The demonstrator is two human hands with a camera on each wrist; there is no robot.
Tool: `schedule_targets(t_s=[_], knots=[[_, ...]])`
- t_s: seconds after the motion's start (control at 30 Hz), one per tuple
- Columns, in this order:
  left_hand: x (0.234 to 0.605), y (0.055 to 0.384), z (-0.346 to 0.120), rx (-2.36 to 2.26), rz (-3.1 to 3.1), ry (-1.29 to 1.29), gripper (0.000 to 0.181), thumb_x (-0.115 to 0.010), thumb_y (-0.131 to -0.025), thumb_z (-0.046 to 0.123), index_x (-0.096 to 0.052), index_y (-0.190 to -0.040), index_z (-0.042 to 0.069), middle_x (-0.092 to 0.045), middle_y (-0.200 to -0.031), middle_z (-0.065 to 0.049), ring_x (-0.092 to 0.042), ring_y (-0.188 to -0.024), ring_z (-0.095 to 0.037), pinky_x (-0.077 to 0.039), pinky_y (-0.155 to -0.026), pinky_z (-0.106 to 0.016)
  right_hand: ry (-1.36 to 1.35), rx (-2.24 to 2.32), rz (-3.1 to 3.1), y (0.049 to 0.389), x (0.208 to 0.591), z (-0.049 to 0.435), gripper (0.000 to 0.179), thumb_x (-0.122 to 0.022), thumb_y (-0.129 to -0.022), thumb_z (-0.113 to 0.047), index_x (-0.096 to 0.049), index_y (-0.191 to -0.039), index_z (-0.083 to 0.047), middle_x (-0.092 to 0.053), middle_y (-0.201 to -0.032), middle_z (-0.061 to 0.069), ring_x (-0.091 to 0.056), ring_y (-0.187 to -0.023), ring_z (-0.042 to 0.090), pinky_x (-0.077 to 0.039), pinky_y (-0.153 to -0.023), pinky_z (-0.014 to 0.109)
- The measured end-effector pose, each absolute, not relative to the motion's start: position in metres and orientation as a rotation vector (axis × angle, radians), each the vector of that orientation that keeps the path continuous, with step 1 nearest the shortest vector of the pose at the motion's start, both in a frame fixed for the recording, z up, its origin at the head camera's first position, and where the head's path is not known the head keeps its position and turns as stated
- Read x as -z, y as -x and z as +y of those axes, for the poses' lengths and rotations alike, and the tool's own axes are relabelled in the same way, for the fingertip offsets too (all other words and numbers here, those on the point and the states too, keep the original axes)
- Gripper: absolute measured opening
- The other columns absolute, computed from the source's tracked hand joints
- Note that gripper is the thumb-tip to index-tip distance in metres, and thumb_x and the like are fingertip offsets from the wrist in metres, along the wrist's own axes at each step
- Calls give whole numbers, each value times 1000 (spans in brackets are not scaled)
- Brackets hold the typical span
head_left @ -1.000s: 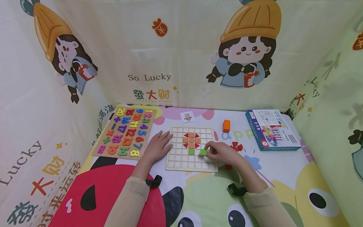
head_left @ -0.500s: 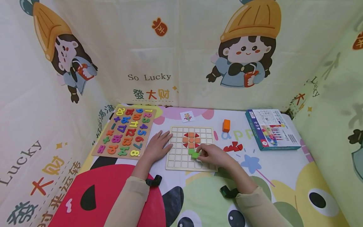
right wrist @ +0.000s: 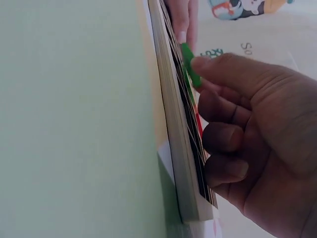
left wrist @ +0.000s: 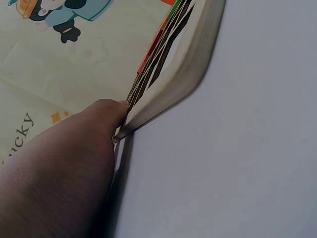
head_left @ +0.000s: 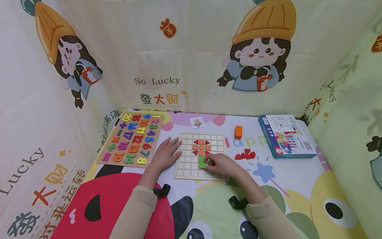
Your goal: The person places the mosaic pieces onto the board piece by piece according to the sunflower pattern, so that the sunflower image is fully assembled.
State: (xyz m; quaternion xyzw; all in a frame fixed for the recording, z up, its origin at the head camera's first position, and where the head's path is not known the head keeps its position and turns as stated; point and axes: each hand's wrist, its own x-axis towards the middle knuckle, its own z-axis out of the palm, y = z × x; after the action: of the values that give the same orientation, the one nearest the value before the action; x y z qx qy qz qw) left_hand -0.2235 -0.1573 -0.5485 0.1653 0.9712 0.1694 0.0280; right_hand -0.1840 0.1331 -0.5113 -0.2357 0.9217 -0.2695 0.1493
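A wooden grid board (head_left: 188, 172) lies in front of me, with orange tiles (head_left: 195, 147) in a cross shape and red triangles (head_left: 207, 142) at its corners. Below the cross sits a green square tile (head_left: 201, 159). My right hand (head_left: 222, 164) pinches another green square tile (head_left: 202, 165) between thumb and fingers, just below the first one. In the right wrist view this green tile (right wrist: 190, 64) is tilted against the board's face, the other fingers curled beneath. My left hand (head_left: 165, 154) rests at the board's left edge, fingers extended; its thumb (left wrist: 109, 111) touches the rim.
A number puzzle board (head_left: 138, 132) lies to the left. Behind the grid board is a small pattern card (head_left: 197, 122). Rightward are an orange block (head_left: 238, 132), loose red pieces (head_left: 246, 154) and a flat box (head_left: 286, 136). Printed cloth hangs around the table.
My right hand has carried the green tile leftward across the grid, then slightly down, to just below the other green tile. The left hand has stayed in place.
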Motion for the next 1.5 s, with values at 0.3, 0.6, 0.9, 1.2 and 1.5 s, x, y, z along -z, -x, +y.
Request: schedule_targets(t_s=[0.3, 0.6, 0.9, 1.2, 1.5], knots=[[550, 225, -157, -515, 3005, -520, 62, -47, -99, 54, -34, -155, 31, -29, -163, 6, -13, -155, -27, -13, -127, -48, 686, 633, 2717, 181, 511, 128, 25, -74, -88, -35, -67, -110, -25, -54, -68, -10, -52, -65, 8, -43, -58, 24], [550, 225, -157, -502, 3003, -523, 62, -47, -99, 55, -33, -155, 32, -28, -164, 6, -12, -155, -27, -13, -126, -49, 671, 633, 2719, 181, 511, 128, 24, -73, -88, -35, -66, -110, -27, -56, -70, -12, -53, -66, 8, -44, -58, 24], [549, 225, -157, -513, 3002, -520, 62, -47, -99, 54, -34, -155, 31, -29, -163, 5, -13, -155, -27, -13, -126, -49, 685, 606, 2737, 181, 513, 127, 22, -72, -90, -35, -66, -109, -27, -55, -71, -13, -52, -68, 8, -44, -60, 24], [550, 225, -158, -519, 2994, -514, 62, -46, -99, 55, -33, -155, 31, -28, -163, 6, -12, -155, -27, -13, -126, -49, 651, 667, 2693, 180, 504, 132, 20, -70, -92, -34, -66, -110, -29, -59, -73, -13, -55, -72, 9, -48, -67, 26], [549, 224, -158, -522, 3001, -517, 62, -47, -99, 55, -34, -155, 31, -29, -163, 6, -13, -155, -27, -13, -126, -49, 541, 765, 2664, 180, 491, 160, 17, -68, -93, -31, -67, -110, -29, -60, -80, -10, -55, -79, 12, -50, -70, 27]])
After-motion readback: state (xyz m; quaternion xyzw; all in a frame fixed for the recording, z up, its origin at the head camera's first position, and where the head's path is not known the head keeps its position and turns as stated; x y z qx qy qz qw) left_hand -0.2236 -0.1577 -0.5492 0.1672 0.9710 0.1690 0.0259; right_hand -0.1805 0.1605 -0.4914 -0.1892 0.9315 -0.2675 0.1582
